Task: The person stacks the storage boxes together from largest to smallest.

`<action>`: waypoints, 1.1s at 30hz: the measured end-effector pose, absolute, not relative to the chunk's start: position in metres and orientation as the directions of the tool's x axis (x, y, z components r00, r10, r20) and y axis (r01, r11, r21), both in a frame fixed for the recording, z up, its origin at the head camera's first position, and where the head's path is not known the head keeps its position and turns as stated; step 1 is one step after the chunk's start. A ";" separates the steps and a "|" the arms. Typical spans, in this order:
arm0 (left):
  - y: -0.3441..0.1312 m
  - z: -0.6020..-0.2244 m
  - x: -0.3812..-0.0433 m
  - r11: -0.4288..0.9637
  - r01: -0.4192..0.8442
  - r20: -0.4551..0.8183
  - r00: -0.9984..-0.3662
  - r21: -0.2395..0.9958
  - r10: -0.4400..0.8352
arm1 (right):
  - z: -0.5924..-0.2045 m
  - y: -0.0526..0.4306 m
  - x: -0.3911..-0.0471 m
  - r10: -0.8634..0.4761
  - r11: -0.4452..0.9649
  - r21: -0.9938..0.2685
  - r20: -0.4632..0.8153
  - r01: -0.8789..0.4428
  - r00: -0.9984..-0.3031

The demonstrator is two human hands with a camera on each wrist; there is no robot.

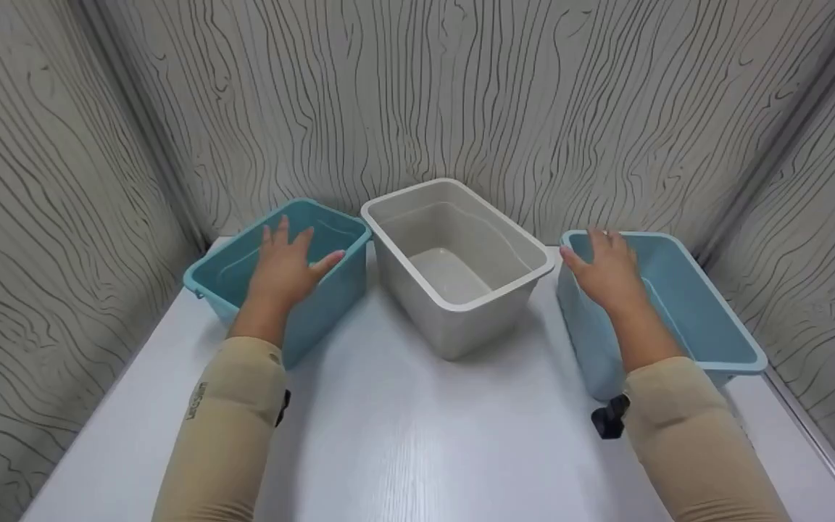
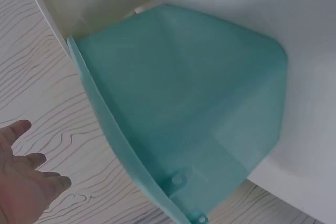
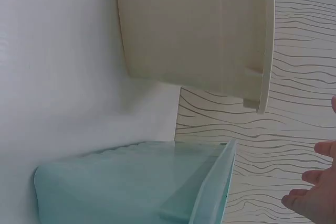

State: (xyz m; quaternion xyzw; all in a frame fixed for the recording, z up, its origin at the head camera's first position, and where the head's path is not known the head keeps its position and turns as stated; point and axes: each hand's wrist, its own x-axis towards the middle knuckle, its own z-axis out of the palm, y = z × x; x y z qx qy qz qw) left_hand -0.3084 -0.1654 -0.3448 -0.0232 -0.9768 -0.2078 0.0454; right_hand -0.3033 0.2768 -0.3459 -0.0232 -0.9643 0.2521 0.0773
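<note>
Above the left bin [image 1: 330, 297] and right bin [image 1: 588, 341], the left hand [image 1: 285, 268] and right hand [image 1: 608, 272] hover, fingers [image 1: 284, 230] spread wide; clearing the rims [image 1: 733, 367] should prevent knocks.

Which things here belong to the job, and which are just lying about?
Likely in the job:
teal bin, left hand over it
light blue bin, right hand near it

Likely just there:
grey bin, under neither hand
white table

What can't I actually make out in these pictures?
Part of the inside of the teal bin: head view, behind the left hand.
Part of the inside of the blue bin: head view, behind the right hand.
Lettering on the left sleeve: head view, too small and blurred.
Rest of the blue bin: right wrist view, cut off by the bottom edge.
</note>
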 end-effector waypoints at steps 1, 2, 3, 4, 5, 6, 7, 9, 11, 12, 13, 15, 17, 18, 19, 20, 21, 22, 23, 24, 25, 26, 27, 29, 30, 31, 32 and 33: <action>-0.163 -0.345 -0.308 0.906 0.067 0.099 -0.995 0.417 0.028 | -0.346 0.275 -0.303 0.085 0.866 -0.500 0.141 0.003 -0.986; -0.161 -0.346 -0.308 0.901 0.071 0.100 -0.994 0.429 0.031 | -0.347 0.273 -0.303 0.085 0.861 -0.508 0.144 0.000 -0.986; -0.159 -0.346 -0.308 0.896 0.075 0.103 -0.994 0.437 0.033 | -0.348 0.271 -0.303 0.087 0.856 -0.518 0.147 -0.002 -0.985; -0.156 -0.347 -0.308 0.892 0.080 0.105 -0.994 0.444 0.037 | -0.348 0.270 -0.303 0.088 0.849 -0.528 0.149 -0.004 -0.985; -0.154 -0.347 -0.308 0.887 0.084 0.109 -0.993 0.453 0.038 | -0.349 0.268 -0.303 0.091 0.843 -0.537 0.152 -0.004 -0.984; -0.152 -0.347 -0.309 0.883 0.090 0.116 -0.992 0.461 0.040 | -0.350 0.267 -0.304 0.093 0.838 -0.545 0.156 -0.007 -0.983; -0.150 -0.348 -0.309 0.878 0.093 0.122 -0.992 0.469 0.040 | -0.351 0.265 -0.304 0.093 0.832 -0.554 0.159 -0.011 -0.983; -0.146 -0.350 -0.309 0.870 0.102 0.137 -0.990 0.482 0.040 | -0.354 0.262 -0.304 0.092 0.820 -0.572 0.160 -0.017 -0.983; -0.141 -0.352 -0.309 0.857 0.105 0.151 -0.988 0.504 0.033 | -0.357 0.258 -0.305 0.089 0.802 -0.597 0.155 -0.022 -0.984; -0.139 -0.353 -0.309 0.848 0.105 0.156 -0.987 0.520 0.026 | -0.358 0.256 -0.305 0.087 0.790 -0.612 0.151 -0.024 -0.985; -0.136 -0.354 -0.309 0.837 0.104 0.161 -0.987 0.537 0.019 | -0.360 0.254 -0.304 0.086 0.779 -0.627 0.145 -0.024 -0.986; -0.131 -0.357 -0.309 0.815 0.101 0.170 -0.985 0.570 0.003 | -0.364 0.250 -0.304 0.090 0.756 -0.654 0.138 -0.022 -0.986; -0.124 -0.361 -0.309 0.789 0.103 0.176 -0.984 0.606 -0.006 | -0.368 0.247 -0.302 0.103 0.736 -0.677 0.136 -0.017 -0.985; -0.121 -0.363 -0.309 0.772 0.107 0.179 -0.984 0.626 -0.009 | -0.371 0.246 -0.302 0.111 0.724 -0.689 0.136 -0.013 -0.984; -0.117 -0.365 -0.309 0.757 0.108 0.181 -0.983 0.644 -0.014 | -0.373 0.245 -0.301 0.122 0.714 -0.700 0.134 -0.007 -0.983; -0.113 -0.367 -0.309 0.742 0.107 0.182 -0.983 0.662 -0.021 | -0.375 0.244 -0.301 0.134 0.704 -0.710 0.132 0.000 -0.982; -0.109 -0.370 -0.309 0.724 0.105 0.181 -0.983 0.682 -0.029 | -0.377 0.243 -0.300 0.145 0.693 -0.721 0.130 0.007 -0.981; -0.105 -0.372 -0.309 0.702 0.104 0.179 -0.983 0.704 -0.033 | -0.379 0.241 -0.300 0.157 0.681 -0.732 0.125 0.016 -0.980; -0.100 -0.375 -0.309 0.683 0.096 0.173 -0.984 0.724 -0.044 | -0.381 0.240 -0.300 0.168 0.668 -0.744 0.118 0.025 -0.979; -0.096 -0.378 -0.309 0.665 0.091 0.168 -0.984 0.741 -0.051 | -0.383 0.239 -0.300 0.177 0.656 -0.754 0.111 0.033 -0.978; -0.092 -0.380 -0.309 0.649 0.084 0.160 -0.985 0.756 -0.059 | -0.385 0.237 -0.299 0.185 0.644 -0.764 0.103 0.041 -0.977; -0.087 -0.383 -0.309 0.632 0.078 0.153 -0.986 0.771 -0.064 | -0.386 0.236 -0.299 0.191 0.635 -0.772 0.101 0.044 -0.976; -0.083 -0.386 -0.309 0.614 0.074 0.146 -0.987 0.786 -0.067 | -0.388 0.235 -0.299 0.199 0.624 -0.780 0.094 0.052 -0.976; -0.076 -0.390 -0.308 0.580 0.056 0.121 -0.990 0.813 -0.075 | -0.390 0.232 -0.298 0.214 0.606 -0.793 0.086 0.063 -0.973; -0.073 -0.392 -0.308 0.561 0.046 0.109 -0.991 0.826 -0.079 | -0.391 0.230 -0.298 0.220 0.596 -0.800 0.082 0.067 -0.972; -0.070 -0.394 -0.308 0.541 0.034 0.093 -0.992 0.840 -0.083 | -0.392 0.228 -0.297 0.228 0.584 -0.809 0.077 0.073 -0.971; -0.067 -0.396 -0.309 0.520 0.021 0.077 -0.993 0.854 -0.088 | -0.393 0.227 -0.297 0.237 0.569 -0.818 0.064 0.085 -0.969; -0.064 -0.398 -0.309 0.499 0.006 0.060 -0.994 0.867 -0.091 | -0.395 0.225 -0.297 0.246 0.552 -0.827 0.045 0.102 -0.968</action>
